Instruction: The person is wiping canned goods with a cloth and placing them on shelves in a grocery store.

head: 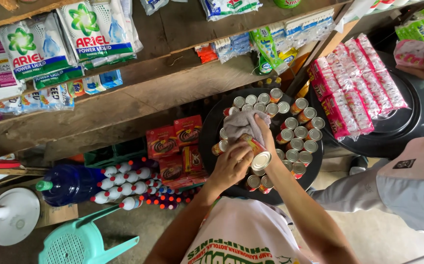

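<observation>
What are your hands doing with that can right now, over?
Left hand grips a tin can, tilted. Right hand presses a grey cloth against it. Below, more cans crowd the black drum lid.

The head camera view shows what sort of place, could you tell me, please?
Most likely a small general store: wooden shelves hung with detergent sachets, many tins on a black drum lid, pink packets.
</observation>
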